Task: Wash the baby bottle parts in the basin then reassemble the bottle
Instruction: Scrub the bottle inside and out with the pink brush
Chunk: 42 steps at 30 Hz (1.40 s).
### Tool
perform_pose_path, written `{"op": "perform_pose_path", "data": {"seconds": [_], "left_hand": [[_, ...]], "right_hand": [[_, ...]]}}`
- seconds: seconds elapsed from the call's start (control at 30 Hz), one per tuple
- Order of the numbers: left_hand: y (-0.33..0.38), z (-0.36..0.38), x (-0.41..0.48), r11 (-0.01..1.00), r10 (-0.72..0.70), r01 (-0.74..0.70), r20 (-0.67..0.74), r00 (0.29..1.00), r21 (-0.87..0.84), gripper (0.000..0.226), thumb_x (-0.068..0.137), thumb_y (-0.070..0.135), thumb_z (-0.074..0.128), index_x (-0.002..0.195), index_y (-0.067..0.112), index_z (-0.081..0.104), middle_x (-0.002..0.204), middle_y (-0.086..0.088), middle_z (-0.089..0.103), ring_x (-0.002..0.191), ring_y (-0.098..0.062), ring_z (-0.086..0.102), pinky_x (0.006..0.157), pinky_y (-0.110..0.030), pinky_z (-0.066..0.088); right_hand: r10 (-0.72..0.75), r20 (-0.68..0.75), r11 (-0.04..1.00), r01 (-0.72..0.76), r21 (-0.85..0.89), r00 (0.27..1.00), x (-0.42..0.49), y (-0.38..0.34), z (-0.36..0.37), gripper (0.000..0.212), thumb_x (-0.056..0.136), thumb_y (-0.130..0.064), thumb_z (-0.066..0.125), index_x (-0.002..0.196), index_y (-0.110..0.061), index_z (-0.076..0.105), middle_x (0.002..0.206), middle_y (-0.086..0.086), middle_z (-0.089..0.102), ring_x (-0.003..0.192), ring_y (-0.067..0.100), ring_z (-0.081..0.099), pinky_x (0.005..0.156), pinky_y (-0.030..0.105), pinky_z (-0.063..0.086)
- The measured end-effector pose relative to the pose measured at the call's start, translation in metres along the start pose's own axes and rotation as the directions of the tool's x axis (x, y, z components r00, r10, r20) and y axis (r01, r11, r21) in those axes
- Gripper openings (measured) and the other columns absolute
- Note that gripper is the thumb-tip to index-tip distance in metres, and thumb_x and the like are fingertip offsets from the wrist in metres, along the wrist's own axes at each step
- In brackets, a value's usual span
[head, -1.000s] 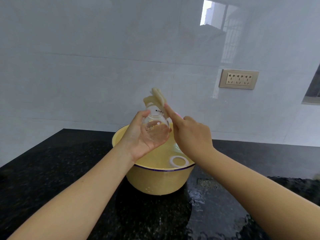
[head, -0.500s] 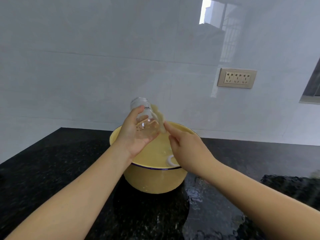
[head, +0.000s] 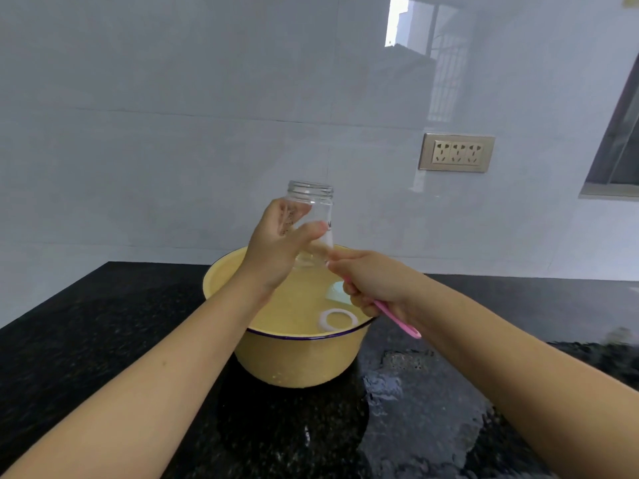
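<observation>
My left hand (head: 276, 250) grips a clear baby bottle body (head: 313, 209) upright above the yellow basin (head: 297, 361), its threaded mouth facing up. My right hand (head: 373, 281) holds a pink brush handle (head: 397, 319) just right of the bottle's base, over the basin; the brush head is hidden behind the hand. A white screw ring (head: 337, 320) floats in the water near the basin's right rim. Another pale part (head: 335, 292) lies in the water, mostly hidden by my right hand.
The basin stands on a black speckled counter (head: 103, 340), wet with puddles (head: 397, 382) to the basin's right and front. A white tiled wall with a socket plate (head: 455, 152) rises behind. A window frame (head: 619, 133) is at the far right.
The bottle has turned from mouth away to upright and risen slightly. The sponge brush head has come out of the bottle, and my right hand has dropped toward the basin.
</observation>
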State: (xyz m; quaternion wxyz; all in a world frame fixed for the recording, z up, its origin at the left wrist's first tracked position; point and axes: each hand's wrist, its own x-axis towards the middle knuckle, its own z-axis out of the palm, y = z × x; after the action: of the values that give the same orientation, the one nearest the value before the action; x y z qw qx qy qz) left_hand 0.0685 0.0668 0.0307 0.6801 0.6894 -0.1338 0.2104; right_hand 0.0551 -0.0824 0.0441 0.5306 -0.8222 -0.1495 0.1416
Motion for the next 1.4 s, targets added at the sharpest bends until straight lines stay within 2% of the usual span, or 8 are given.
{"op": "perform_pose_path", "data": {"seconds": [0.27, 0.43, 0.6, 0.77, 0.97, 1.1, 1.23, 1.4], "left_hand": [[-0.002, 0.004, 0.006, 0.991, 0.105, -0.097, -0.078, 0.991, 0.094, 0.063, 0.057, 0.052, 0.065, 0.113, 0.029, 0.049, 0.104, 0.011, 0.063, 0.103, -0.002, 0.06, 0.078, -0.015, 0.047], [0.001, 0.004, 0.01, 0.96, 0.11, -0.094, -0.045, 0.993, 0.263, 0.062, 0.066, 0.042, 0.066, 0.122, 0.026, 0.044, 0.109, 0.006, 0.06, 0.094, 0.0, 0.06, 0.076, -0.016, 0.049], [-0.002, -0.005, 0.014, 0.869, 0.046, -0.036, -0.008, 0.999, 0.494, 0.061, 0.063, 0.051, 0.066, 0.116, 0.038, 0.04, 0.109, 0.01, 0.057, 0.097, -0.014, 0.061, 0.084, -0.038, 0.051], [-0.002, -0.014, 0.012, 0.887, -0.02, 0.013, 0.01, 1.0, 0.461, 0.047, 0.077, 0.034, 0.073, 0.11, 0.039, 0.04, 0.107, 0.005, 0.058, 0.094, -0.013, 0.059, 0.067, -0.022, 0.046], [-0.003, -0.025, 0.009, 0.926, -0.145, 0.125, 0.027, 0.989, 0.357, 0.038, 0.074, 0.039, 0.075, 0.105, 0.038, 0.053, 0.105, -0.002, 0.066, 0.092, -0.014, 0.064, 0.073, -0.026, 0.046], [-0.004, -0.032, 0.005, 0.924, -0.205, 0.166, 0.078, 0.976, 0.344, 0.047, 0.07, 0.043, 0.075, 0.111, 0.032, 0.054, 0.107, -0.005, 0.065, 0.087, -0.015, 0.067, 0.075, -0.028, 0.049], [-0.004, -0.036, 0.001, 0.912, -0.234, 0.183, 0.1, 0.967, 0.368, 0.039, 0.076, 0.034, 0.074, 0.11, 0.032, 0.053, 0.108, -0.007, 0.065, 0.089, -0.016, 0.066, 0.079, -0.027, 0.049], [-0.004, -0.04, -0.001, 0.892, -0.253, 0.182, 0.122, 0.96, 0.414, 0.043, 0.064, 0.043, 0.078, 0.098, 0.043, 0.053, 0.107, -0.004, 0.063, 0.099, -0.016, 0.063, 0.091, -0.036, 0.049]], "right_hand": [[0.16, 0.206, 0.892, -0.23, 0.39, 0.965, -0.004, 0.003, 0.002, 0.014, 0.097, -0.025, 0.047, 0.085, -0.018, 0.044, 0.046, -0.006, 0.035, 0.031, 0.003, 0.022, 0.031, 0.014, 0.017], [0.1, 0.28, 0.933, -0.188, 0.307, 0.955, -0.007, 0.003, 0.0, 0.032, 0.098, -0.026, 0.043, 0.128, -0.017, 0.05, 0.046, -0.007, 0.033, 0.033, 0.003, 0.02, 0.031, 0.014, 0.018], [-0.07, 0.221, 0.986, 0.101, -0.131, 0.973, -0.007, 0.006, -0.011, 0.031, 0.097, -0.027, 0.046, 0.125, -0.033, 0.057, 0.047, -0.007, 0.036, 0.037, 0.007, 0.029, 0.041, 0.02, 0.025], [-0.17, 0.137, 0.819, 0.217, -0.531, 0.976, -0.002, 0.008, -0.018, 0.027, 0.093, -0.027, 0.049, 0.118, -0.029, 0.06, 0.04, -0.022, 0.051, 0.042, -0.004, 0.051, 0.046, 0.016, 0.042], [-0.41, 0.04, 0.277, 0.166, -0.947, 0.911, 0.011, 0.015, -0.019, 0.036, 0.095, -0.037, 0.044, 0.13, -0.035, 0.049, 0.113, 0.0, 0.066, 0.108, 0.022, 0.059, 0.083, 0.028, 0.036], [-0.463, 0.069, 0.158, 0.16, -0.974, 0.884, 0.023, 0.024, -0.019, 0.046, 0.091, -0.049, 0.05, 0.133, -0.032, 0.044, 0.11, -0.003, 0.068, 0.107, 0.019, 0.06, 0.095, 0.033, 0.03], [-0.51, 0.062, 0.235, 0.209, -0.949, 0.858, 0.028, 0.028, -0.016, 0.043, 0.087, -0.056, 0.052, 0.12, -0.029, 0.053, 0.098, -0.009, 0.07, 0.097, 0.013, 0.062, 0.099, 0.032, 0.03], [-0.491, -0.127, 0.724, 0.323, -0.609, 0.862, 0.022, 0.016, -0.012, 0.036, 0.084, -0.037, 0.058, 0.118, -0.028, 0.053, 0.095, -0.009, 0.065, 0.088, 0.012, 0.061, 0.09, 0.035, 0.047]]}}
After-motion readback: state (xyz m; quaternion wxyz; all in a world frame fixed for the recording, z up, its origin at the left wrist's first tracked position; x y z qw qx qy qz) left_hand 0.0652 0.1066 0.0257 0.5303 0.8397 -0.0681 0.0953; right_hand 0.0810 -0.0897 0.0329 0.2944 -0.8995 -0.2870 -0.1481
